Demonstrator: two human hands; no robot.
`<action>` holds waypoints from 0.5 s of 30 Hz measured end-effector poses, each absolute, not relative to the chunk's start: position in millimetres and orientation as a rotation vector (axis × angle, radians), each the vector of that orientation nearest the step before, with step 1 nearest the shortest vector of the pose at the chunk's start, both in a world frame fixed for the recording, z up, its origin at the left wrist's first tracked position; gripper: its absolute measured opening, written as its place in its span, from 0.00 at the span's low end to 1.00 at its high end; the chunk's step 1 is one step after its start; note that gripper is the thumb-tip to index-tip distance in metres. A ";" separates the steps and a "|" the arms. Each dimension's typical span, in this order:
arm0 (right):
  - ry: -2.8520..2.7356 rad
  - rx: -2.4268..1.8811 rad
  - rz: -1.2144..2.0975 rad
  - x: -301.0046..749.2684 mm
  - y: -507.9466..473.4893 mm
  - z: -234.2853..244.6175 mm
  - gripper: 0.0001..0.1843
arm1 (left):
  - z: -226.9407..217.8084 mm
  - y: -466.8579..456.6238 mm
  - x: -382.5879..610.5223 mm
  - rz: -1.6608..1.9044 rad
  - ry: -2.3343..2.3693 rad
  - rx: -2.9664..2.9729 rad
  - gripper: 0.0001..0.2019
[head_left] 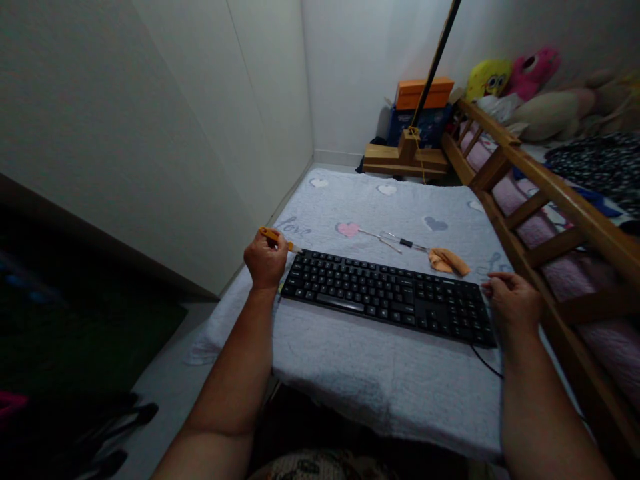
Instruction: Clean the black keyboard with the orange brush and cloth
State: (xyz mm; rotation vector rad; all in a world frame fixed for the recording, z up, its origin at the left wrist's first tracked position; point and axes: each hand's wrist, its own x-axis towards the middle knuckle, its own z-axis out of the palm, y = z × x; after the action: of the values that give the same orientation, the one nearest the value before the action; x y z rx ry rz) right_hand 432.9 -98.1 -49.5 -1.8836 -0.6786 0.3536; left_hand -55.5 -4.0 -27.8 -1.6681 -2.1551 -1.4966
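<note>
A black keyboard [385, 293] lies slantwise on the cloth-covered table. My left hand [266, 260] is closed around a small yellow-handled brush [280, 239], its pale tip pointing at the keyboard's upper left corner. At the opposite end is my right hand [515, 300], fingers curled in and fingertips against the keyboard's right edge. Just behind the keys lie a folded orange cloth [447, 261], a clear slim tool with a black grip [406, 243] and a thin cotton swab [371, 233].
A grey cloth with hearts [340, 193] covers the table. The keyboard's cable [486, 362] trails off to the right front. A wooden bed rail [535, 180] borders the right side, and a pale panel [240, 133] the left. Behind stand a wooden base [385, 157] with a pole and an orange box [423, 92].
</note>
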 end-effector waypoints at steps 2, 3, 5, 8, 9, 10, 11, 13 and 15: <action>-0.679 -1.883 0.359 431.3 -98.3 -47.6 0.17 | -29.8 -5.0 -58.0 -1.513 -2.148 -1.625 0.04; -0.676 -1.884 0.362 430.6 -98.4 -46.8 0.16 | -31.1 -5.4 -58.8 -1.546 -2.138 -1.606 0.04; -0.671 -1.891 0.363 429.8 -98.5 -46.5 0.16 | -33.7 -5.5 -59.1 -1.680 -2.105 -1.590 0.06; -0.662 -1.881 0.370 430.5 -98.7 -48.7 0.16 | -36.0 -3.3 -57.3 -2.000 -2.081 -1.614 0.08; -0.667 -1.877 0.369 431.1 -98.8 -49.9 0.16 | -36.2 -2.1 -56.5 -2.095 -2.097 -1.633 0.08; -0.674 -1.875 0.366 432.0 -98.8 -51.1 0.16 | -36.0 -1.0 -55.8 -2.162 -2.124 -1.650 0.09; -0.684 -1.878 0.361 433.1 -98.8 -52.3 0.16 | -35.4 -0.1 -55.2 -2.192 -2.160 -1.660 0.08; -0.693 -1.887 0.351 435.6 -98.6 -54.6 0.16 | -33.5 0.3 -54.4 -2.132 -2.227 -1.653 0.07; -0.696 -1.889 0.350 438.5 -98.3 -57.1 0.17 | -31.1 -1.1 -54.0 -1.977 -2.260 -1.625 0.06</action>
State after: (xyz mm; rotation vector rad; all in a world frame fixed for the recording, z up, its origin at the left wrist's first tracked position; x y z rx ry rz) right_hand 438.5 -98.3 -57.1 -1.8892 -0.6959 0.3498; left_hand -54.0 -1.1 -31.1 -1.6249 -2.2605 -1.9770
